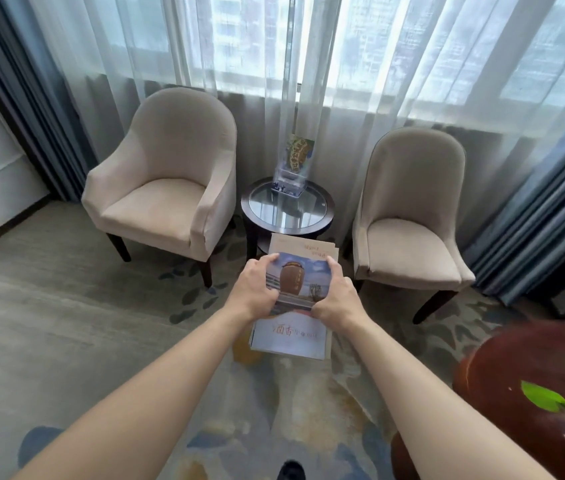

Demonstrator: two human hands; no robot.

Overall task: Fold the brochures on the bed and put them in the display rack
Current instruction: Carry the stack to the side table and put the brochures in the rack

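I see both hands, left hand and right hand, each with a closed grip on the brochure stack; the clear display rack stands straight ahead on the round desk, stack's long axis pointing toward it.

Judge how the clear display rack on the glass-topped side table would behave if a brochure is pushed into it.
The display rack looks tall, narrow and light, so it probably tips easily. On the smooth glass table it may slide. Steadying it with one hand seems wise.
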